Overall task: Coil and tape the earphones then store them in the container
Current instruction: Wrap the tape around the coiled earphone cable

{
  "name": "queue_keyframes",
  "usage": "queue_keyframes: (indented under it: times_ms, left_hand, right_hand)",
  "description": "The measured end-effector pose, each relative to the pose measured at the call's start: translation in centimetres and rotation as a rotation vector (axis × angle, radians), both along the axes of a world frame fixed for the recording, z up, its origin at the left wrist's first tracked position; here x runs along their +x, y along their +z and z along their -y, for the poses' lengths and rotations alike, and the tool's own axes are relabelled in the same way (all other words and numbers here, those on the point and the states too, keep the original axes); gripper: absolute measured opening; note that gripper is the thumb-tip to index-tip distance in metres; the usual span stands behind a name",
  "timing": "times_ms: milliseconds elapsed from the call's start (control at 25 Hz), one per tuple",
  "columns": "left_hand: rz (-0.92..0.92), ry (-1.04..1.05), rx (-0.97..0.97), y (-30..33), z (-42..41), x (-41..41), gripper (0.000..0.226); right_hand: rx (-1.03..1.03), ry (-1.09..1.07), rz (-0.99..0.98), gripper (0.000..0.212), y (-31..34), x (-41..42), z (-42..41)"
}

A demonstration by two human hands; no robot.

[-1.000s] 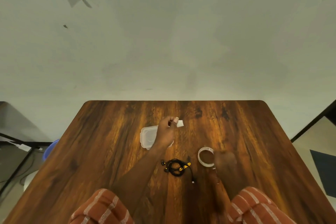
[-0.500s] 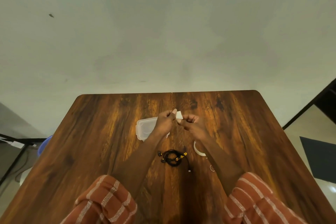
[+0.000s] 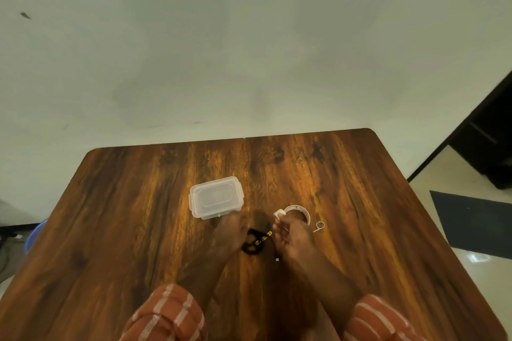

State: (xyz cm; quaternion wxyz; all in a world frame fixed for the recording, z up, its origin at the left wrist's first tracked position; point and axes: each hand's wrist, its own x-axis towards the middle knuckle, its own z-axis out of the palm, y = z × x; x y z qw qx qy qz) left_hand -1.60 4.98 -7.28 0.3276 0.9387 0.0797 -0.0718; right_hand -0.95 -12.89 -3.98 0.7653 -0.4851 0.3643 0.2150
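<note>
Brown wood covers the table (image 3: 124, 230), and the black earphones (image 3: 253, 242) lie on it in a small coil, between the 2 hands. The right hand (image 3: 295, 235) pinches a little white piece of tape (image 3: 278, 213) between its fingertips, up above the coil. The left hand (image 3: 228, 232) reaches down to the coil, but it is blurry, so I cannot tell if its fingers are wide or closed on the wire. The roll of tape (image 3: 300, 212) sits just behind the right hand, with a small ring (image 3: 319, 225) beside it. The clear box (image 3: 216, 196) sits a bit further back with its lid on. I think the taping step is on now. Next, 1 hand should hold the coil tight so it does not spring open, and the other should wrap the tape around the wires. The box lid must come off after that.
</note>
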Motion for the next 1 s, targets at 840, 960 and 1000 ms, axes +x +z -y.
queue_keyframes:
  times_ms: [840, 960, 1000]
  left_hand:
    - [-0.175, -0.196, 0.11, -1.9, -1.8, 3.7, 0.01]
    - [-0.196, -0.24, 0.209, -2.6, -2.7, 3.5, 0.018]
    - [-0.179, -0.247, 0.254, -2.7, -2.6, 3.3, 0.02]
  right_hand:
    - [-0.008, -0.02, 0.018, 0.012, -2.2, -4.5, -1.4]
    - [-0.031, -0.032, 0.01, 0.015, -2.4, -4.5, -1.1]
    - [-0.038, -0.034, 0.012, 0.015, -2.6, -4.6, -0.9]
